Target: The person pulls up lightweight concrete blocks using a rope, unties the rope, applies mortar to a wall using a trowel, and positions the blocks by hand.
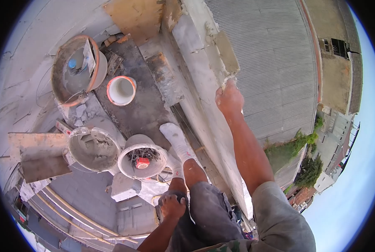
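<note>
My right hand (230, 99) reaches out to the top of a low plastered wall (210, 105), its fingers closed at the edge of rough wet-looking mortar (228, 79). Whatever those fingers hold, if anything, is hidden from me. Just beyond the hand, a grey block (226, 52) sits along the wall's top edge. My left hand (173, 207) rests on my bent knee in dark shorts, its fingers lying over the cloth with nothing in them.
Near my feet stand a bucket of grey mortar (80, 153), a bucket of nails with a red tape measure (142, 163), and a white bucket (121, 91). A large round tub (98, 71) is farther off. Beyond the wall, a corrugated roof (271, 71) lies lower down.
</note>
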Motion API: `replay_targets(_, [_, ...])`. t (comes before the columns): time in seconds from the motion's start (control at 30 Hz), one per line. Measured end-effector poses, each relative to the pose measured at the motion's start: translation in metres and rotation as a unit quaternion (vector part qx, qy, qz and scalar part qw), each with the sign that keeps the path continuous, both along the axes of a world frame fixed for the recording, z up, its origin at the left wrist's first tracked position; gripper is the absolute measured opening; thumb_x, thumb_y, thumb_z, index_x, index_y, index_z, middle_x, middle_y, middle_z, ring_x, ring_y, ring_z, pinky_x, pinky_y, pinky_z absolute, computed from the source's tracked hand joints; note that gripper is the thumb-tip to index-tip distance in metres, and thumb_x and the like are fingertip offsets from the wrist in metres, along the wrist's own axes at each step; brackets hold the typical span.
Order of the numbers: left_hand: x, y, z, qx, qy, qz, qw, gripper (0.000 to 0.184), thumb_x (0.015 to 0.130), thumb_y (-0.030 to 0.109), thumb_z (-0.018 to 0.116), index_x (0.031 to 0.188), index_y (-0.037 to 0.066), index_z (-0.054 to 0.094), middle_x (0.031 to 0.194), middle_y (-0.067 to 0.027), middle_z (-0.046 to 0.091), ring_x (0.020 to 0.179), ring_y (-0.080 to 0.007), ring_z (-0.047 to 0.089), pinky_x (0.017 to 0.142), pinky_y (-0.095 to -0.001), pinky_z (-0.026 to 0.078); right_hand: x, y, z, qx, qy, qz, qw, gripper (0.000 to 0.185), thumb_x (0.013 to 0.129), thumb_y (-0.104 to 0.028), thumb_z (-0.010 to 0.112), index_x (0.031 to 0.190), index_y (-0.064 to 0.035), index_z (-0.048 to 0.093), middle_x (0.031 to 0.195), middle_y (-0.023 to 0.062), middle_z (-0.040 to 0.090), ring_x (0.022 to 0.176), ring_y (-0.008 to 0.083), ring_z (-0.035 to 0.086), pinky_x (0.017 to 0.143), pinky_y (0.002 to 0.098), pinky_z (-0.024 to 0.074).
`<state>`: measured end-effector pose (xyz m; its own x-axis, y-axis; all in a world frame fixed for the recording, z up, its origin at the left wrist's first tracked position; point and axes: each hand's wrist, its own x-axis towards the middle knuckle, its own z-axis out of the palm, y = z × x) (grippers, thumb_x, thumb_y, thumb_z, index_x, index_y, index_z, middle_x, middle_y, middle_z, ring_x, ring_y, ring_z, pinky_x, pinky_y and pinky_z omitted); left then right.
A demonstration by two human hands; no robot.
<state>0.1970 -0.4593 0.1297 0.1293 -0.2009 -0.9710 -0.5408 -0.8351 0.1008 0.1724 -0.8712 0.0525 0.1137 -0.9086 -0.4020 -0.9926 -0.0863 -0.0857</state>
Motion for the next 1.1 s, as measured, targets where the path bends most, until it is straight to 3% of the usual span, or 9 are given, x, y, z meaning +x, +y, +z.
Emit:
replay_targets(0.1, [-0.003,0.005,-0.003,0.008,-0.005,-0.001,1.0,0.05,0.085,0.045,0.055,0.114,0.005,0.058,0.124,-0.0174,0.049,0.12,-0.0355,0.044,0.093,-0.0496,0.042,0.0,-0.004,0.007,-0.058,-0.074,-0.004,0.996,0.026,0.081,-0.023,0.059,0.093,-0.0006,0.051,0.081,0.0241,0.064,0.079,0.0432,0.061,0.072,0.0496,0.0481])
replay_targets(0.2, [-0.002,0.003,-0.003,0.007,0.004,0.005,1.0,0.05,0.085,0.045,0.054,0.114,0.005,0.058,0.124,-0.0171,0.05,0.12,-0.0354,0.044,0.093,-0.0495,0.043,0.005,-0.027,0.018,-0.019,-0.255,-0.016,0.967,0.03,0.082,-0.028,0.059,0.088,0.0014,0.055,0.075,0.0209,0.064,0.071,0.0362,0.064,0.066,0.0462,0.05])
replay_targets(0.3, [0.0,-0.001,0.0,0.011,0.005,0.003,1.0,0.049,0.085,0.045,0.054,0.115,0.005,0.058,0.124,-0.0169,0.05,0.12,-0.0353,0.044,0.093,-0.0493,0.043,0.033,-0.058,0.043,0.131,-0.279,-0.072,0.948,0.036,0.085,-0.033,0.058,0.087,0.0025,0.057,0.072,0.0165,0.062,0.063,0.0261,0.064,0.058,0.0402,0.0514])
replay_targets(0.4, [0.002,-0.001,0.001,0.018,0.008,0.0,1.0,0.05,0.086,0.045,0.054,0.115,0.005,0.058,0.123,-0.0169,0.05,0.12,-0.0353,0.044,0.093,-0.0492,0.043,0.051,-0.074,0.05,0.217,-0.288,-0.149,0.921,0.039,0.089,-0.036,0.054,0.089,0.0028,0.057,0.072,0.0139,0.059,0.058,0.0189,0.06,0.051,0.0346,0.0511])
replay_targets(0.5, [0.0,0.0,0.002,0.012,0.004,-0.006,1.0,0.05,0.085,0.045,0.054,0.115,0.005,0.058,0.122,-0.017,0.051,0.12,-0.0352,0.045,0.093,-0.0489,0.043,0.04,-0.056,0.05,0.226,-0.283,-0.195,0.911,0.04,0.091,-0.037,0.05,0.089,0.0029,0.058,0.075,0.0159,0.059,0.057,0.0208,0.059,0.048,0.0334,0.0511])
replay_targets(0.6, [-0.002,0.002,0.001,0.003,-0.003,-0.003,1.0,0.051,0.086,0.045,0.054,0.115,0.004,0.058,0.122,-0.0173,0.051,0.119,-0.0352,0.045,0.093,-0.0483,0.043,0.013,-0.032,0.055,0.197,-0.254,-0.207,0.924,0.041,0.091,-0.038,0.051,0.083,0.0023,0.056,0.062,0.0101,0.053,0.045,0.017,0.052,0.04,0.032,0.0448])
replay_targets(0.7, [-0.002,0.005,0.001,-0.002,-0.009,0.002,1.0,0.051,0.086,0.045,0.054,0.115,0.004,0.058,0.122,-0.0175,0.051,0.119,-0.0352,0.046,0.093,-0.0479,0.043,-0.016,-0.016,0.056,0.207,-0.17,-0.173,0.948,0.042,0.094,-0.036,0.046,0.089,0.004,0.056,0.064,0.0141,0.056,0.049,0.022,0.058,0.045,0.0361,0.0502])
replay_targets(0.9, [-0.003,0.005,0.003,-0.003,-0.013,-0.012,1.0,0.05,0.085,0.045,0.054,0.115,0.005,0.058,0.121,-0.0175,0.051,0.118,-0.0351,0.046,0.093,-0.0477,0.044,-0.081,0.026,0.048,0.178,-0.178,-0.164,0.954,0.036,0.096,-0.029,0.044,0.083,0.0032,0.054,0.058,0.0138,0.055,0.041,0.0236,0.057,0.043,0.0367,0.048])
replay_targets(1.1, [-0.003,0.005,0.003,0.0,-0.01,-0.028,1.0,0.049,0.086,0.044,0.054,0.115,0.005,0.058,0.121,-0.0175,0.051,0.118,-0.0347,0.047,0.092,-0.0479,0.044,-0.121,0.071,0.023,0.152,-0.201,-0.175,0.952,0.034,0.095,-0.027,0.045,0.078,0.0018,0.05,0.058,0.0179,0.055,0.042,0.026,0.058,0.039,0.0361,0.0456])
